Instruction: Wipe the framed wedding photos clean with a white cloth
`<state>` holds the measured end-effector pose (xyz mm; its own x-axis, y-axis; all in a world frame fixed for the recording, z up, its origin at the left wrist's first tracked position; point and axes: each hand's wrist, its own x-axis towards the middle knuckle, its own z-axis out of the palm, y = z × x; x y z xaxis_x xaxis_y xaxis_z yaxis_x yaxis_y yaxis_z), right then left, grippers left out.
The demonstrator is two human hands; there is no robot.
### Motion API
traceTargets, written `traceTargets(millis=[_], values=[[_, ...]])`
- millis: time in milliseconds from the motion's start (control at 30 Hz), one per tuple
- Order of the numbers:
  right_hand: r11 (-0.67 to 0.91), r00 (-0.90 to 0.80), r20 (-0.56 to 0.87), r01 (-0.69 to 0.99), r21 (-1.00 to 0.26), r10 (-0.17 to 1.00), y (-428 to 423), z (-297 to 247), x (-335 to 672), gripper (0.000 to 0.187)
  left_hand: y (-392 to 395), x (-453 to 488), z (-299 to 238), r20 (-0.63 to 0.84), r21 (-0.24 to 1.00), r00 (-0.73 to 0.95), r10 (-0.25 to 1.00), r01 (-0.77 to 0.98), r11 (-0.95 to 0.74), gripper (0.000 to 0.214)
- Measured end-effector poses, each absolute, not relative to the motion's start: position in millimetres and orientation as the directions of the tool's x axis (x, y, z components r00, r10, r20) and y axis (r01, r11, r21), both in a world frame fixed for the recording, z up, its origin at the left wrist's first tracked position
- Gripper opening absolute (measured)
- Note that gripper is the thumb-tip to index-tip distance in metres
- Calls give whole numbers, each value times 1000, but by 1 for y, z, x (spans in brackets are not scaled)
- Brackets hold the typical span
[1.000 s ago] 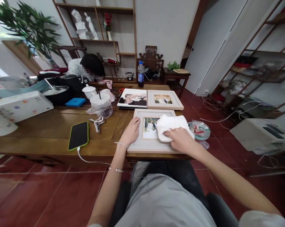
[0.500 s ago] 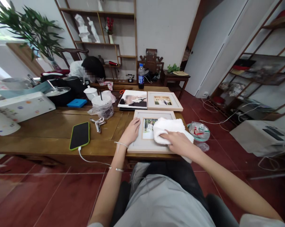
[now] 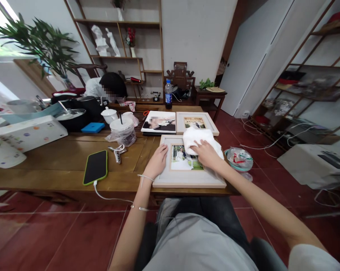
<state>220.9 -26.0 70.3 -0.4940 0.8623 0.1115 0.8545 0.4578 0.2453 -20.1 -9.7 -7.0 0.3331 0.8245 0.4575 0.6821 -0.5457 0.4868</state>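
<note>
A light wooden picture frame [image 3: 187, 182] with a small wedding photo lies flat at the table's front edge. Along its left side, my left hand [image 3: 157, 162] grips the border, fingers on top. My right hand [image 3: 207, 153] presses a folded white cloth [image 3: 197, 136] onto the upper right of the frame, covering part of the photo. Just behind lie a second framed photo [image 3: 212, 126] and, to its left, a white-edged photo panel [image 3: 161, 122] on a dark base.
On the table [image 3: 125, 158] to the left are a phone [image 3: 95, 167] on a cable, a crumpled silver piece [image 3: 118, 152], a lidded cup [image 3: 121, 128] and a blue box [image 3: 93, 127]. A bottle [image 3: 168, 95] stands behind. Another person [image 3: 113, 84] bends low across the table.
My right hand has moved the cloth away from me, up the frame, uncovering more of the photo's lower part. My left hand stays on the left edge.
</note>
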Motion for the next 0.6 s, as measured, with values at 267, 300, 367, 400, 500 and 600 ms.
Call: traceTargets(millis=[267,300,367,400,500,600], values=[[583,-573,-106,796,163,812,-130,114,209,44,-9,-19,-9,474,474,329,817,686,-552,41],[587,-576,-113,796,146,810,-139,118,208,46,-9,-19,-9,475,471,330,815,687,-553,41],[586,-574,-123,803,108,809,-148,122,207,49,-9,-20,-9,473,465,336,814,690,-555,41],[582,-570,-128,809,84,811,-149,121,207,51,-9,-20,-9,471,463,340,814,691,-556,41],[553,-547,-126,833,10,827,-140,110,208,59,-8,-21,-8,461,456,353,814,693,-559,41],[507,-505,-73,862,0,860,-118,92,211,64,-7,-22,-8,459,458,365,810,684,-568,40]])
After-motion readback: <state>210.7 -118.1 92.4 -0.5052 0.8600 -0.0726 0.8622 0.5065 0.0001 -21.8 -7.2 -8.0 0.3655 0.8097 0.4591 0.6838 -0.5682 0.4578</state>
